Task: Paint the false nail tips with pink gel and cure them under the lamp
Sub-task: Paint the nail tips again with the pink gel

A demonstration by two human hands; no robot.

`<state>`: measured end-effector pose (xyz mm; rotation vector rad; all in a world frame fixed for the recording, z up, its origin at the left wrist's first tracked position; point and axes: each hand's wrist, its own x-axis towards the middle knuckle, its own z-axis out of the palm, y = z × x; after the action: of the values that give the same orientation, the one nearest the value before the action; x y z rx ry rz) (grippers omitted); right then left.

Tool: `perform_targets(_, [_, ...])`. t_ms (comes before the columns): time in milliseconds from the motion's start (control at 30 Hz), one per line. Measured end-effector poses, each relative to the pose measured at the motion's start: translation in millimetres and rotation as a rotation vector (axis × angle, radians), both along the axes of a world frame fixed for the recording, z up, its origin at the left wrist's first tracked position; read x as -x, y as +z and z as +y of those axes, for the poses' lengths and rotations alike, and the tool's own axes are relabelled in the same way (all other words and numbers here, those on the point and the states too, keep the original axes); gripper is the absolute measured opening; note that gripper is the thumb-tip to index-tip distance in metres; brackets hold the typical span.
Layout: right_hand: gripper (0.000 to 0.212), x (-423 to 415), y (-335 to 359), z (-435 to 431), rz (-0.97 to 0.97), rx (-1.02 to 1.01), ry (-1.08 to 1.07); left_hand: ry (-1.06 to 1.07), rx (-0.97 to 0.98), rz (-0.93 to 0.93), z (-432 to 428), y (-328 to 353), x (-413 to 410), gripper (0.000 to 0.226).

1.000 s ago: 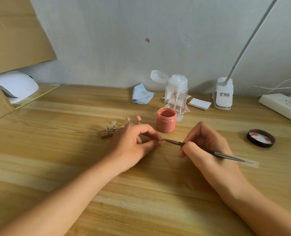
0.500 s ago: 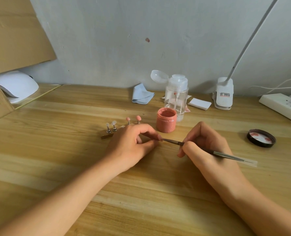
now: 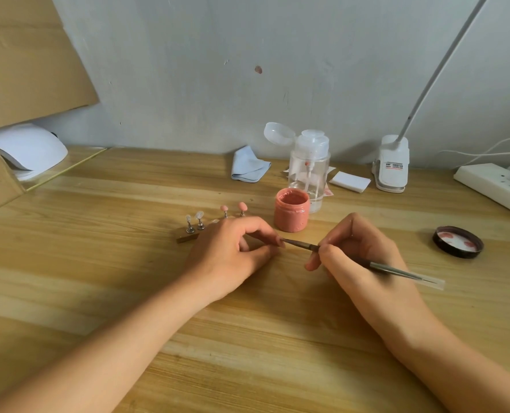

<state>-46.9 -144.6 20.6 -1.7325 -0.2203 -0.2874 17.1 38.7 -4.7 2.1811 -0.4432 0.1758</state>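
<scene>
The right hand (image 3: 358,257) grips a thin brush (image 3: 300,245) like a pen, thumb and fingers curled round the metal shaft, with the clear-capped end of the handle sticking out past the back of the hand to the right. The brush head points left and meets the tip of the index finger of the left hand (image 3: 232,254). That hand rests on the table (image 3: 104,263) with its fingers curled in toward the thumb; whether it pinches anything there I cannot tell, as the fingers hide the spot. Just behind the left hand a narrow holder strip (image 3: 187,238) carries small metal stands: two clear nail tips (image 3: 194,217) on the left and two pink nail tips (image 3: 233,207) on the right. The open pink gel jar (image 3: 291,209) stands just beside them, in front of a clear pump bottle (image 3: 308,168) whose cap is flipped up. The jar's dark lid (image 3: 458,242) lies upside down well to the right. The white curing lamp (image 3: 27,150) sits at the far left, partly behind cardboard (image 3: 24,55). Along the wall are a folded blue cloth (image 3: 249,167), white pads (image 3: 350,180), a clip-on lamp base (image 3: 392,165) and a power strip (image 3: 492,186).
</scene>
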Motion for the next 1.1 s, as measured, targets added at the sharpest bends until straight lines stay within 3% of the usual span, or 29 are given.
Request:
perform_targets(200, [0.003,-0.9,-0.6,-0.6,0.006,0.003,-0.006,-0.002,0.000,-0.001,0.0,0.4,0.5,0.007])
perform_targets(400, [0.015,-0.4,0.2,0.2,0.007,0.025,-0.032,-0.008,0.008,0.007,-0.4,0.8,0.2,0.009])
perform_targets(800, [0.009,-2.9,-3.3,-3.0,0.005,0.072,-0.028,-0.006,0.017,0.006,0.0,0.3,0.5,0.007])
perform_targets(1100, [0.016,-3.7,-5.0,-2.7,-0.007,0.007,-0.047,-0.005,0.003,-0.004,-0.5,0.4,0.5,0.010])
